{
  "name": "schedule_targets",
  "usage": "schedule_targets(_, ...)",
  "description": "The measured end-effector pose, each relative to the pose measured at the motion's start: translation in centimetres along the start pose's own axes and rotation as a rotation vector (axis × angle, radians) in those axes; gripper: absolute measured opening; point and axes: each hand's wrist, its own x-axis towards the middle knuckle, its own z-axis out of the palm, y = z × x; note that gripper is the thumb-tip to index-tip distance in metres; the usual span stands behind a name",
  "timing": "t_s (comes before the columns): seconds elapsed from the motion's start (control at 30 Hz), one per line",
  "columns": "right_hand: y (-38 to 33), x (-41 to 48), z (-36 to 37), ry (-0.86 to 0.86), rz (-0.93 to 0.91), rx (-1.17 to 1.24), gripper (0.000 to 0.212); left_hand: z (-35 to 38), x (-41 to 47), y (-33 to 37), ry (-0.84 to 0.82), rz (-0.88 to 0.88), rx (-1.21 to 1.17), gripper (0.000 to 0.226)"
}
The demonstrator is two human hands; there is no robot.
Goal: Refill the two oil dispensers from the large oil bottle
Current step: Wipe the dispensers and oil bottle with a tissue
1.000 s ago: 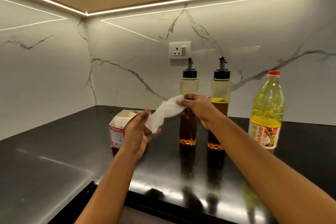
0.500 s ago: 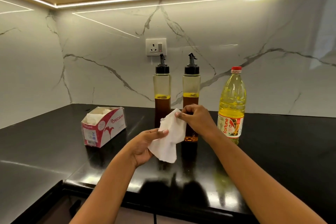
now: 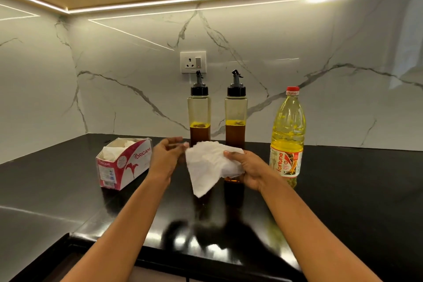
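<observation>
- Oil bottle (image 3: 288, 135), the big yellow one with the red cap (image 3: 292, 90), stands on the black counter (image 3: 343, 190) at the far right. Its cap is on, so I think none of its oil has been poured yet.
- Two oil dispensers stand side by side just left of it: the left dispenser (image 3: 199, 112) and the right dispenser (image 3: 235, 112). Both are upright, with their black tops (image 3: 199, 90) on, and about half full. I think they are lined up next to the big bottle so the pouring is a short trip.
- Tissue box (image 3: 124, 162) sits open at the left, near enough for me to grab from.
- Tissue (image 3: 209, 165) hangs in front of the dispensers, above the counter. I think I hold it ready to wipe up oily drips.
- My right hand (image 3: 249, 168) grips the tissue, thumb on top and fingers tucked under it.
- My left hand (image 3: 166, 160) reaches to the tissue's top corner with fingers mostly straight. I cannot tell if they pinch it or only touch it.
</observation>
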Motion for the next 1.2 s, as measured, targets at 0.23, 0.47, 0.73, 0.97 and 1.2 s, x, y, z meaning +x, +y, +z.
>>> schedule_targets(0.23,1.7,1.4,-0.3,0.172,-0.091,0.118,0.036,3.2,8.4,3.7,-0.250,0.194,0.122,0.102)
schedule_targets(0.47,1.8,1.3,-0.4,0.190,-0.268,-0.034,0.027,3.5,10.5,2.2,-0.320,0.261,0.058,0.063)
schedule_targets(0.73,1.6,-0.8,2.3,0.245,-0.346,-0.048,0.023,0.6,5.6,4.2,-0.374,0.329,0.173,0.105)
schedule_targets(0.97,-5.5,-1.1,9.2,0.152,-0.380,-0.001,0.044,-0.1,5.3,10.3,-0.321,0.413,0.211,0.025)
schedule_targets(1.2,0.7,-1.2,8.8,0.003,-0.150,-0.269,0.087,-0.9,5.5,9.9,-0.339,0.380,0.158,0.026)
